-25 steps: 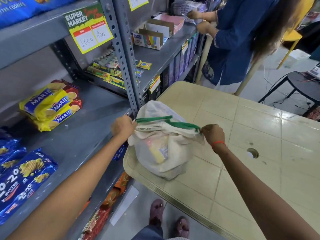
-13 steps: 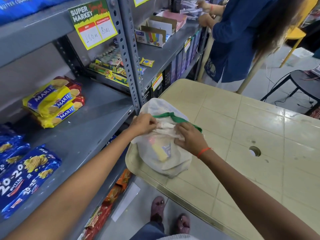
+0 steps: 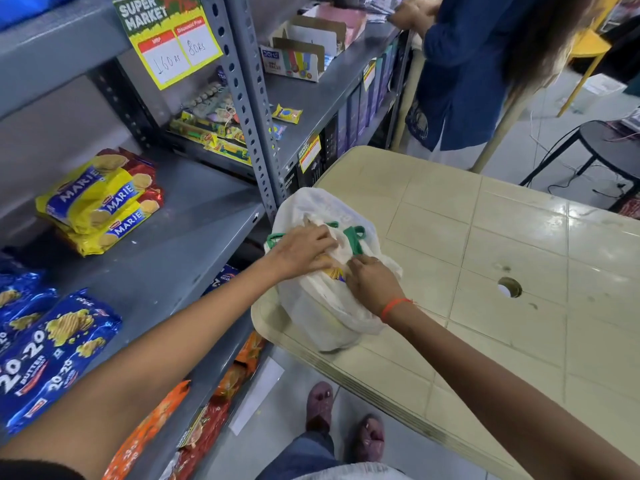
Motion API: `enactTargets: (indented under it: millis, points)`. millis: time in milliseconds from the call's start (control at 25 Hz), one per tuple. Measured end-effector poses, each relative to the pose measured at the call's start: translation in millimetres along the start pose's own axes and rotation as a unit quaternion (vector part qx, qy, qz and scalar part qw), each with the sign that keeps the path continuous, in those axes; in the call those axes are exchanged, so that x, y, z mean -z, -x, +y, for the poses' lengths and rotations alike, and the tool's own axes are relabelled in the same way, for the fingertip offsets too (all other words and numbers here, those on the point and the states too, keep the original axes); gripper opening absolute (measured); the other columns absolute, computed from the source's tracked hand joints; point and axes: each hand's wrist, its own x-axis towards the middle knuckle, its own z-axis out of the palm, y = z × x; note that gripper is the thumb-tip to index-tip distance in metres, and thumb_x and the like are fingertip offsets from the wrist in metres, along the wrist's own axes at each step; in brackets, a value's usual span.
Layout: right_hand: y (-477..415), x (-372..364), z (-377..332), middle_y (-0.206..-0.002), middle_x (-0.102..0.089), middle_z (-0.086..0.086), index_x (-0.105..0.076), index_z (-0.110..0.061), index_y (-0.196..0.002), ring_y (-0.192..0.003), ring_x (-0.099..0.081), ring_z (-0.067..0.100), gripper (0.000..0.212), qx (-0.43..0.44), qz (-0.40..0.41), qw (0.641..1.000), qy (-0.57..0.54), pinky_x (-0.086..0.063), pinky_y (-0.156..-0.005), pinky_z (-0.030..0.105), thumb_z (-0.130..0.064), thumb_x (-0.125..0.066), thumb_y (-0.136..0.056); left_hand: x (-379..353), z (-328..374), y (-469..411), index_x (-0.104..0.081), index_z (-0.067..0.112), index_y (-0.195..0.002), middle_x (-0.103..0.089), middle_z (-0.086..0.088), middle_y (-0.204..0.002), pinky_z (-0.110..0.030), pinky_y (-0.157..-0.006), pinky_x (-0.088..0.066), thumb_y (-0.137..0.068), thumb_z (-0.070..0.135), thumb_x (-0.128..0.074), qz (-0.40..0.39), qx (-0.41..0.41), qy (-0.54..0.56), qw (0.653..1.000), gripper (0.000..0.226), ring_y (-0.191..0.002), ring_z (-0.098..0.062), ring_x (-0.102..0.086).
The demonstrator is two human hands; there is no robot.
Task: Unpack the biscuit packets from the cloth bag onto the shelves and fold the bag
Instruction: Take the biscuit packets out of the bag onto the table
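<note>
The white cloth bag (image 3: 322, 317) with green handles (image 3: 355, 237) stands on the near left corner of the beige table (image 3: 502, 254). My left hand (image 3: 304, 251) lies over the bag's mouth, its fingertips curled into the cloth. My right hand (image 3: 372, 284) pinches the bag's rim just beside it. A yellow biscuit packet (image 3: 334, 273) peeks out between the two hands. The other contents are hidden. On the grey shelf (image 3: 180, 258) to the left lie yellow Marie packets (image 3: 100, 202) and blue 20-20 butter cookie packets (image 3: 55, 348).
A person in a blue top (image 3: 464, 71) stands at the far end of the shelving. Orange and red packets (image 3: 194, 420) fill the shelf below. A black stool (image 3: 609, 140) with cables stands at the far right. The table has a round hole (image 3: 509, 287).
My hands held the bag's handles stretched apart; they have since come together over the bag's mouth, and the handles have gone slack. My view has shifted slightly closer.
</note>
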Motion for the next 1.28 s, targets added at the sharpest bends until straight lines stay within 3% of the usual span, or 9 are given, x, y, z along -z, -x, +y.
enactTargets:
  millis: [240, 360, 480, 720, 800, 920, 1040, 1160, 1280]
  points:
    - [3.5, 3.3, 32.5, -0.159, 0.004, 0.022, 0.002, -0.014, -0.151, -0.147, 0.004, 0.043, 0.129, -0.169, -0.17, 0.969, 0.052, -0.015, -0.113, 0.064, -0.068, -0.071, -0.06, -3.4, -44.5, 13.7, 0.02, 0.034, -0.148, 0.015, -0.003, -0.162, -0.053, -0.119, 0.005, -0.051, 0.072, -0.073, -0.259, 0.108, -0.053, 0.958, 0.139, -0.15, -0.02, 0.009]
    - [4.9, 8.6, 23.7, -0.154, -0.021, 0.023, -0.019, -0.009, -0.148, -0.144, -0.018, 0.041, 0.104, -0.063, -0.063, 0.993, 0.078, -0.024, -0.114, 0.051, -0.06, -0.067, -0.071, -0.4, -41.1, 18.9, 0.009, 0.032, -0.151, 0.005, -0.011, -0.161, -0.061, -0.118, -0.002, -0.048, 0.072, -0.073, -0.273, 0.142, -0.098, 0.946, 0.137, -0.15, -0.03, 0.003]
    - [0.8, 0.3, -2.7, -0.119, -0.057, 0.018, -0.055, -0.003, -0.119, -0.112, -0.054, 0.035, 0.038, 0.043, 0.063, 0.997, -0.024, -0.04, -0.091, 0.038, -0.029, -0.054, -0.09, 0.5, -25.3, 6.3, -0.045, 0.022, -0.13, -0.045, -0.008, -0.134, -0.039, -0.097, -0.04, -0.067, 0.057, -0.065, -0.1, 0.061, -0.032, 0.993, 0.075, -0.125, -0.029, -0.043]
    - [-5.5, -17.7, 13.3, -0.139, -0.045, 0.022, -0.042, 0.0, -0.132, -0.125, -0.048, 0.036, 0.043, -0.098, -0.1, 0.99, -0.023, -0.039, -0.101, 0.038, -0.009, -0.042, -0.09, -14.1, -23.6, -5.0, -0.038, 0.018, -0.12, -0.058, -0.015, -0.118, -0.024, -0.053, -0.036, -0.085, 0.003, -0.041, -0.152, 0.185, 0.237, 0.941, 0.039, -0.084, -0.026, -0.055]
    - [-12.0, -23.3, 21.5, -0.157, -0.019, 0.019, -0.022, -0.011, -0.148, -0.142, -0.023, 0.041, 0.056, -0.106, -0.147, 0.983, 0.0, -0.028, -0.113, 0.048, -0.014, -0.038, -0.094, -17.1, -32.2, -5.8, -0.033, 0.02, -0.129, -0.05, -0.016, -0.134, -0.024, -0.063, -0.045, -0.086, 0.007, -0.044, -0.16, 0.193, 0.265, 0.931, 0.046, -0.105, -0.032, -0.058]
    - [-26.5, -17.6, 32.7, -0.162, 0.005, 0.008, -0.009, -0.037, -0.15, -0.146, -0.004, 0.044, 0.057, -0.137, -0.185, 0.973, 0.022, -0.018, -0.113, 0.062, -0.032, -0.031, -0.098, -14.3, -49.4, -12.0, -0.006, 0.032, -0.15, 0.006, -0.017, -0.161, -0.051, -0.115, -0.028, -0.083, 0.029, -0.05, -0.209, 0.199, 0.114, 0.951, 0.081, -0.149, -0.032, -0.001]
    - [-36.6, -5.8, 41.6, -0.161, 0.009, 0.012, -0.006, -0.042, -0.149, -0.146, 0.0, 0.044, 0.061, -0.164, -0.154, 0.973, 0.045, -0.013, -0.113, 0.066, -0.05, -0.034, -0.095, -7.7, -67.8, -24.2, 0.005, 0.039, -0.15, 0.025, -0.018, -0.157, -0.066, -0.113, -0.01, -0.084, 0.051, -0.051, -0.184, 0.203, -0.063, 0.96, 0.087, -0.145, -0.035, 0.023]
    - [-43.1, 14.3, 43.4, -0.159, -0.006, 0.022, -0.018, -0.023, -0.149, -0.144, -0.011, 0.047, 0.062, -0.192, -0.029, 0.976, 0.095, -0.026, -0.113, 0.061, -0.017, -0.045, -0.094, -2.0, -80.1, -31.8, -0.003, 0.032, -0.151, 0.019, -0.023, -0.157, -0.067, -0.11, -0.014, -0.088, 0.053, -0.047, -0.182, 0.255, -0.109, 0.943, 0.079, -0.146, -0.04, 0.015]
    - [-46.7, 18.0, 31.1, -0.122, -0.051, 0.021, -0.051, -0.005, -0.117, -0.111, -0.051, 0.039, 0.032, -0.083, 0.081, 0.991, 0.071, -0.047, -0.087, 0.046, -0.006, -0.052, -0.085, -6.5, -66.4, -35.9, -0.04, 0.022, -0.136, -0.036, -0.019, -0.145, -0.052, -0.098, -0.037, -0.087, 0.037, -0.052, -0.116, 0.156, -0.145, 0.97, 0.052, -0.134, -0.037, -0.033]
